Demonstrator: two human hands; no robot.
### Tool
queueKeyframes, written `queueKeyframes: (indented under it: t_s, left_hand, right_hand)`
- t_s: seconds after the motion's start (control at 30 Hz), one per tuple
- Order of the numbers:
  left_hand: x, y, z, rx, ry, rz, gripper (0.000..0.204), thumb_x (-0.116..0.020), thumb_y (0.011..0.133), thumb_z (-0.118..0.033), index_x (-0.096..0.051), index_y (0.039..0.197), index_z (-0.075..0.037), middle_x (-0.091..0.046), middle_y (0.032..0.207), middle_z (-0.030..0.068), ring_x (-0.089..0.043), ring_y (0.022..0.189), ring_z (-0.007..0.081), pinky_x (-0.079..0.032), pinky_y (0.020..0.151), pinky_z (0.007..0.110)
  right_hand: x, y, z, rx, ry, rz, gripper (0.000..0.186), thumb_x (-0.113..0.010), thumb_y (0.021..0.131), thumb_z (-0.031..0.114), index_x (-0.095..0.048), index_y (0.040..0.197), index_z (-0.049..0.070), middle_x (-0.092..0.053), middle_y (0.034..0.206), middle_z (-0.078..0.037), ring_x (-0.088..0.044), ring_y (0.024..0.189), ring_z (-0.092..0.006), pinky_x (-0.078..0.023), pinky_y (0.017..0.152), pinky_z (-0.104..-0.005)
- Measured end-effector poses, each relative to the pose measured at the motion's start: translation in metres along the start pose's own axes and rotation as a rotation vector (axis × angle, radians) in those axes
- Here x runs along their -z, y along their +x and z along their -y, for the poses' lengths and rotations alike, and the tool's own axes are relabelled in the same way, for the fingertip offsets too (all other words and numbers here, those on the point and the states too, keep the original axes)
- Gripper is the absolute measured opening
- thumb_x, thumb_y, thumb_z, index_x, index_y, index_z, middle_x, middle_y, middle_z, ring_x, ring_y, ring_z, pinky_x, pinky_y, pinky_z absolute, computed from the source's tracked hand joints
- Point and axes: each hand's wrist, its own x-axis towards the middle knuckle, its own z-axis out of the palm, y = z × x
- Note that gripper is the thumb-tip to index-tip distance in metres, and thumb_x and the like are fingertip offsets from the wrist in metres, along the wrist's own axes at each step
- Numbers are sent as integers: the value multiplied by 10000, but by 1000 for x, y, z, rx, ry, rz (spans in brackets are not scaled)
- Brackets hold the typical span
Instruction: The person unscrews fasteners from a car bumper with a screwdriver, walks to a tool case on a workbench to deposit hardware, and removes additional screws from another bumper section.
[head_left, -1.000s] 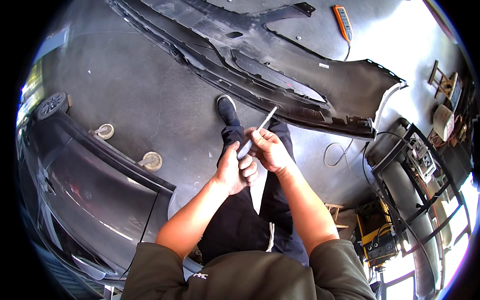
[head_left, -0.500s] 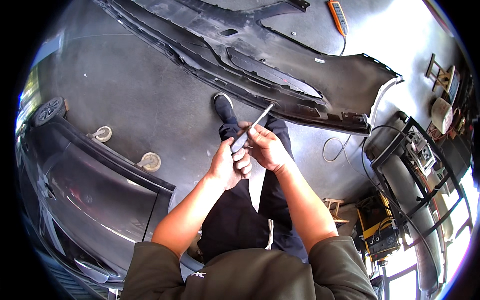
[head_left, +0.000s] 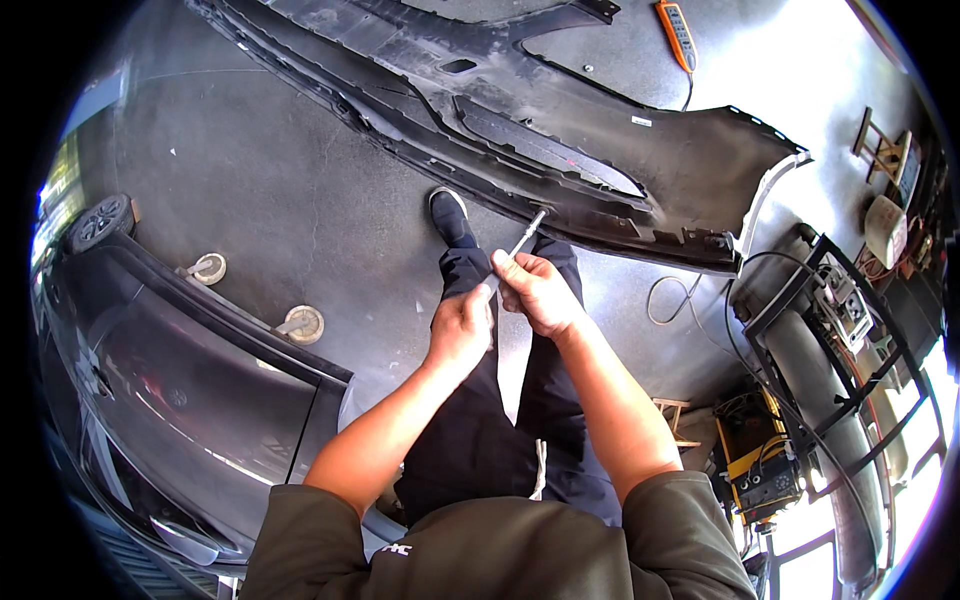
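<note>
My left hand [head_left: 462, 332] is wrapped round the handle of a screwdriver [head_left: 530, 232], hiding most of that handle. Further along, my right hand [head_left: 541, 292] pinches the tool with thumb and fingers where the handle meets the metal shaft. The shaft slants away up and to the right, and its thicker tip overlaps the near edge of a large black car bumper [head_left: 690, 165]; whether it touches cannot be told. The bumper lies with its ribbed inner side showing, beyond my feet.
A dark car body [head_left: 200, 390] stands at the left, with two castor wheels [head_left: 303, 324] beside it. An orange power strip [head_left: 677, 38] lies beyond the bumper. At the right are a black metal frame [head_left: 880, 400], a yellow-and-black machine [head_left: 757, 460] and a loose cable [head_left: 655, 305].
My left hand has turned and closed over the handle, which showed more before. My right hand has barely moved on the shaft, and the tip is nearly where it was.
</note>
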Motion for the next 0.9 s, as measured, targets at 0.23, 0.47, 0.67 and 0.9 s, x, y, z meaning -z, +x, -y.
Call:
queueKeyframes:
  t_s: [0.23, 0.47, 0.67, 0.9]
  left_hand:
    - [-29, -25, -46, 541, -849, 349, 582, -262, 1031, -624, -362, 648, -197, -318, 547, -20, -375, 524, 171, -356, 563, 352]
    - [-5, -9, -14, -499, 546, -235, 323, -618, 976, -347, -569, 819, -69, -633, 761, 87, -631, 675, 307, -510, 625, 437]
    - [-8, -12, -67, -629, 956, -196, 288, -739, 849, -320, -636, 876, -53, -663, 830, 129, -689, 856, 362, -550, 725, 474]
    - [-13, -4, -22, 184, -59, 88, 456, -416, 1080, -380, -541, 750, -91, -509, 572, 30, -576, 567, 204, -495, 568, 423]
  right_hand:
    - [27, 6, -15, 45, 401, 318, 406, -554, 1069, 331, -580, 1316, 9, -681, 1133, -89, -697, 822, -219, -579, 715, -271]
    - [23, 2, -12, 103, 254, 231, 317, -670, 1020, 301, -692, 1132, 5, -741, 970, -53, -597, 678, -86, -522, 678, -226]
    - [11, -6, -6, 28, 168, -41, 343, -678, 1018, 352, -710, 1000, 11, -666, 791, -20, -494, 582, -64, -412, 550, -218]
    - [5, -12, 1, 22, 279, 62, 362, -621, 1046, 319, -651, 1192, -12, -649, 909, -23, -513, 649, -77, -425, 568, -222]
